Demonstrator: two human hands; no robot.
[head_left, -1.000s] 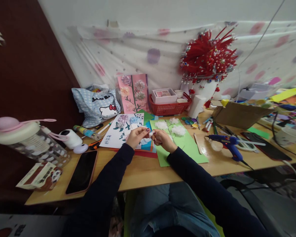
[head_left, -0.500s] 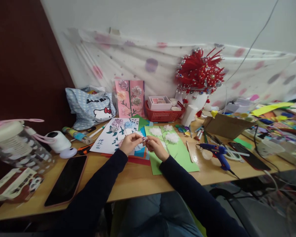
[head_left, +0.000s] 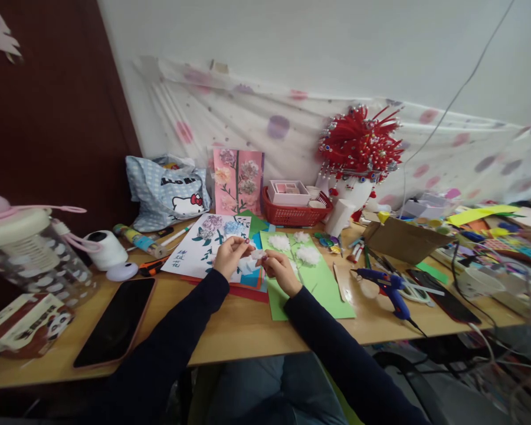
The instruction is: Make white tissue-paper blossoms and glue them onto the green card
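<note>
My left hand (head_left: 230, 256) and my right hand (head_left: 282, 270) are raised over the paper sheets, a small gap between their fingertips. Both are closed in a pinch. Between them is a thin white piece of tissue paper (head_left: 257, 255), its exact shape hard to make out. Beneath my right hand lies a light green sheet (head_left: 325, 286) bearing several fluffy white paper flowers (head_left: 308, 255). Left of it is a white sheet (head_left: 183, 255) with purple and blue flowers, dark leaves and handwritten characters, partly hidden by my left hand.
A blue glue gun (head_left: 387, 282) lies at right, near scissors (head_left: 418, 292) and a black phone (head_left: 445, 295). Another phone (head_left: 115, 321) lies front left, beside a tumbler (head_left: 30, 254). Behind stand a red basket (head_left: 294, 217), a pink flower picture (head_left: 225, 198) and a red beaded headdress (head_left: 360, 144).
My fingertips were together and are now slightly apart, with the white tissue paper showing between them. The camera view has shifted a little.
</note>
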